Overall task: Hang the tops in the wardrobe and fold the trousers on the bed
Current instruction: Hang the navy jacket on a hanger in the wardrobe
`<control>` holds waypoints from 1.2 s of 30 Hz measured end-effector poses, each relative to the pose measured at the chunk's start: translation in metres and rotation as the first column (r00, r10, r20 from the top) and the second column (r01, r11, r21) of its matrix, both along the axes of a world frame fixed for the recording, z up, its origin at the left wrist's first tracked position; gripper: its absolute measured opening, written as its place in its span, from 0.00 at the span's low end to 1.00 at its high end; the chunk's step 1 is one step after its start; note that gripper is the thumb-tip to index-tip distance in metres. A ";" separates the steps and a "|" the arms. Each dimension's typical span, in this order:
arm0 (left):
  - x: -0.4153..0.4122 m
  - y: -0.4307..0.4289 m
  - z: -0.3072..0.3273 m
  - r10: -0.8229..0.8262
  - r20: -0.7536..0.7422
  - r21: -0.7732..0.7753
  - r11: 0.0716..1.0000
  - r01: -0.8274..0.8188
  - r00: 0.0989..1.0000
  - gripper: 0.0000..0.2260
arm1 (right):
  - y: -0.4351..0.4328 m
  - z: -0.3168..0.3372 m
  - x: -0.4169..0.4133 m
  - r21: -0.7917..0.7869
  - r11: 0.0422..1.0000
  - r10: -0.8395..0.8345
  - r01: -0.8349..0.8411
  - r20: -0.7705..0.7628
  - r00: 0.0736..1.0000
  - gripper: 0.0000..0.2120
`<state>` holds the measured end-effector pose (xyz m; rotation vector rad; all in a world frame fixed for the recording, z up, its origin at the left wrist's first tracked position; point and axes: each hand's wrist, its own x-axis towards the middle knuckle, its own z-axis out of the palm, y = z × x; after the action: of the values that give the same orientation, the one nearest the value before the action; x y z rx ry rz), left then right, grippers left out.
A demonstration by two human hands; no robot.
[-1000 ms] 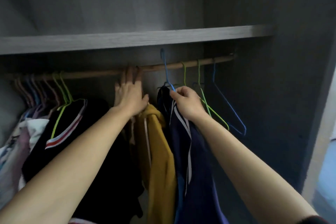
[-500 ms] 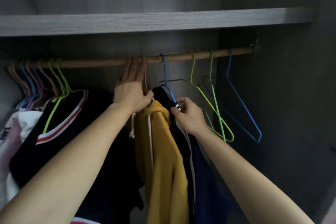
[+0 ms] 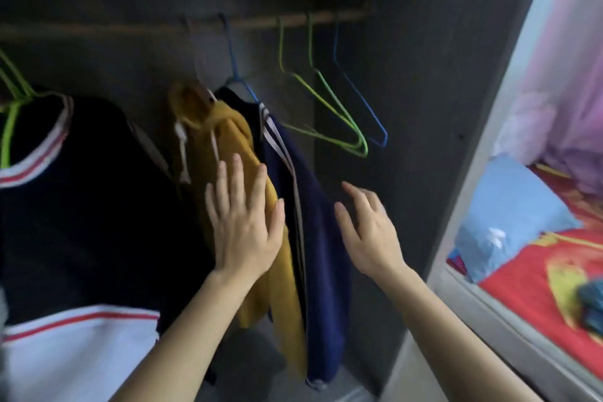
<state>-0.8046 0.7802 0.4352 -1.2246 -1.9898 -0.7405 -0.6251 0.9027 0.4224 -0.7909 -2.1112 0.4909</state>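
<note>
Blue pillow [image 3: 509, 215] at right — lilac netting [image 3: 574, 59] above it

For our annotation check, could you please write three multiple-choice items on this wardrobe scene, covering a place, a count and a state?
1. Beside the yellow hoodie, the navy top hangs: A on its left; B on its right; C on the bed.
2. Empty hangers right of the navy top: A one; B five; C three.
3. The right hand is: A open, holding nothing; B gripping a hanger; C a fist.
Key: 1 B, it hangs right of the hoodie; 2 C, two green, one blue; 3 A, fingers spread, empty.
</note>
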 end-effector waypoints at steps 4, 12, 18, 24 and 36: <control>0.064 -0.006 -0.054 -0.068 0.038 -0.097 0.993 0.072 0.997 0.30 | -0.036 -0.057 0.077 0.072 0.966 -0.257 0.249 0.158 0.953 0.25; 0.174 0.032 -0.064 -0.376 0.025 -0.232 0.899 0.371 0.926 0.30 | -0.053 -0.086 0.223 0.086 0.748 -0.643 0.658 0.338 0.687 0.32; 0.304 0.074 -0.068 -0.572 0.098 -0.258 0.776 0.576 0.814 0.31 | -0.045 -0.088 0.355 0.130 0.628 -0.755 0.767 0.340 0.560 0.35; 0.500 0.126 -0.084 -0.726 0.120 -0.379 0.597 0.707 0.677 0.32 | -0.053 -0.115 0.559 0.132 0.449 -0.848 0.884 0.373 0.376 0.36; 0.844 0.177 -0.110 -0.905 0.124 -0.483 0.302 0.822 0.406 0.31 | -0.080 -0.154 0.905 0.015 0.107 -0.865 0.994 0.494 0.086 0.40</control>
<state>0.0396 0.9573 0.3255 -2.6937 -1.2041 -0.5541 0.2797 0.8232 0.2686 -2.4334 -1.2412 -0.1272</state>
